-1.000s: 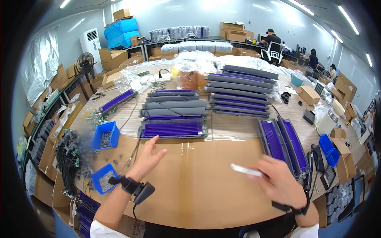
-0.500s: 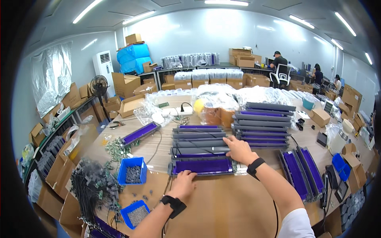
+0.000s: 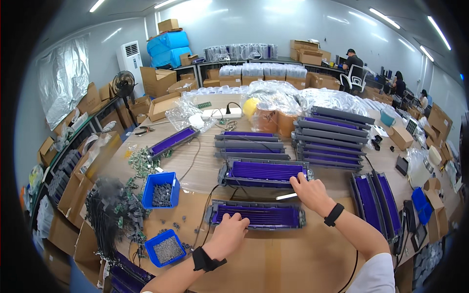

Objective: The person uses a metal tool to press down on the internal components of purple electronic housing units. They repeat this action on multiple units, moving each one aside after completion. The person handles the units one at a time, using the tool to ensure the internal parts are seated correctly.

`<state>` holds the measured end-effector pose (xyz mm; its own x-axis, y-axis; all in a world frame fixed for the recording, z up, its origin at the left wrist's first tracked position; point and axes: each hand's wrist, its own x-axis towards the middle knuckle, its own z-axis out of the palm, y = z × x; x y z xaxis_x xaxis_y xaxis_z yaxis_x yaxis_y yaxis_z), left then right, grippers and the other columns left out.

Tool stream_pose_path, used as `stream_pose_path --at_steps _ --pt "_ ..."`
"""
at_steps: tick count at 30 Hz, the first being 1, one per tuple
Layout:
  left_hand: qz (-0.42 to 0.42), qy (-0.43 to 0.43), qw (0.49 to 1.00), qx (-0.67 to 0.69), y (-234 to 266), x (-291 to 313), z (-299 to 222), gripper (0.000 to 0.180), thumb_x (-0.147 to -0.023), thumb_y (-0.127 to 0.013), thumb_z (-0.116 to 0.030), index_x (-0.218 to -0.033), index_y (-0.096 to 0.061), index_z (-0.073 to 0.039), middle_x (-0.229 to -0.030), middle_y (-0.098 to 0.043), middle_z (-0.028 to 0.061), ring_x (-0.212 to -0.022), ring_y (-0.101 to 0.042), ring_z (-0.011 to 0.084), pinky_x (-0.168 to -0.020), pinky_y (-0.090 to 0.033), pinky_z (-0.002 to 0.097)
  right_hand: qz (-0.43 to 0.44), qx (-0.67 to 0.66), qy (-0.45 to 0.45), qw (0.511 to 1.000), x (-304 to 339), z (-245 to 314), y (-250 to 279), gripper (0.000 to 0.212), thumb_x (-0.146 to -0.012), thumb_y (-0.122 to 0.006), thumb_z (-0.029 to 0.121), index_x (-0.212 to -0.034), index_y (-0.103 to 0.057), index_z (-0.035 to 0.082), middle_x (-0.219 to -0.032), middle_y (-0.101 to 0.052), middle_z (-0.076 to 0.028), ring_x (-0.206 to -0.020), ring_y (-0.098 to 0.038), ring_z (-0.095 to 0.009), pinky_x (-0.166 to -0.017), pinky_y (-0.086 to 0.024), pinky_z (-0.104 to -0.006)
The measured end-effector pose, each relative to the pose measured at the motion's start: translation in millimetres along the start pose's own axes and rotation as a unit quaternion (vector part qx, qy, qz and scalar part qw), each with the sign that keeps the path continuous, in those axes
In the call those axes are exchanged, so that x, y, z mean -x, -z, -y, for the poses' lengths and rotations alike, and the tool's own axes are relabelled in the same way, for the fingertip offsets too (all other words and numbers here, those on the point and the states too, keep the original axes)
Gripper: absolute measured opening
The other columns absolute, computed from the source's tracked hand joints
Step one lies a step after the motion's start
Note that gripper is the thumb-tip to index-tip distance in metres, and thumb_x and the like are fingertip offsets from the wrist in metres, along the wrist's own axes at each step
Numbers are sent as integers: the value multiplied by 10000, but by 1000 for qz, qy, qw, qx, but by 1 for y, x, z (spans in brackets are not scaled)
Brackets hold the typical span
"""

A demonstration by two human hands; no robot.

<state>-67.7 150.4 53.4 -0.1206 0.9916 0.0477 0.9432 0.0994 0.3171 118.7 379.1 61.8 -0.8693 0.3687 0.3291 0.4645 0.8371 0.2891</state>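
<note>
Lying on the cardboard sheet [image 3: 312, 254], the near purple-and-grey housing [image 3: 273, 216] is looking light and stiff, its walls perhaps slippery; its end blocks [image 3: 210, 214] are probably offering the surest hold. The left hand [image 3: 228, 234] is resting bent fingers over the housing's left part, grip unclear; the right hand [image 3: 313, 194] is gripping a white stick [image 3: 286, 197], fingertips [image 3: 296, 179] touching the farther housing [image 3: 264, 170].

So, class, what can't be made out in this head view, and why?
All in the head view:
- Slender white stick: right end hidden by the right hand.
- Long purple panel with grey frame: near-left part hidden by the left hand.
- Tangled black cables: upper part blurred.
</note>
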Motion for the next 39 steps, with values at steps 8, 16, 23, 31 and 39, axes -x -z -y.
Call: stream_pose_path --at_steps 8,16,23,31,39 --pt "31 -72 997 7 -1 41 -35 222 -849 -684 -196 -1006 -624 -51 -1011 -571 100 -933 -542 303 -787 -525 397 -3 -39 38 999 49 16 8 182 -866 -579 102 -1029 -505 67 -900 -549 -108 -465 -612 -226 -406 -477 -354" --pt "-83 -120 989 18 19 88 -60 276 -834 -704 -166 -1052 -624 -18 -1157 -611 142 -1005 -570 313 -757 -526 411 46 -192 29 980 52 -7 59 192 -815 -677 153 -976 -596 86 -900 -586 -111 -668 -652 -342 -589 -530 -444" --pt "-146 -19 972 184 8 160 -34 297 -829 -687 -14 -1123 -648 -14 -1218 -596 190 -1217 -530 394 -1008 -444 445 -6 -93 -55 994 -44 -59 109 74 -807 -677 139 -855 -653 88 -896 -616 -123 -772 -659 -356 -683 -522 -472" --pt "-294 29 932 211 -21 171 -10 151 -779 -713 51 -921 -691 4 -935 -669 144 -908 -645 341 -795 -532 404 93 -149 -60 983 -169 -52 0 280 -806 -755 265 -1049 -694 141 -1066 -622 -141 -1004 -645 -350 -857 -527 -449" --pt "-290 38 929 225 -30 164 8 163 -737 -725 63 -885 -685 4 -891 -663 140 -821 -642 327 -709 -531 399 138 -88 -29 986 -217 -39 -88 339 -729 -692 117 -1068 -703 136 -1190 -571 -171 -979 -653 -378 -842 -531 -474"
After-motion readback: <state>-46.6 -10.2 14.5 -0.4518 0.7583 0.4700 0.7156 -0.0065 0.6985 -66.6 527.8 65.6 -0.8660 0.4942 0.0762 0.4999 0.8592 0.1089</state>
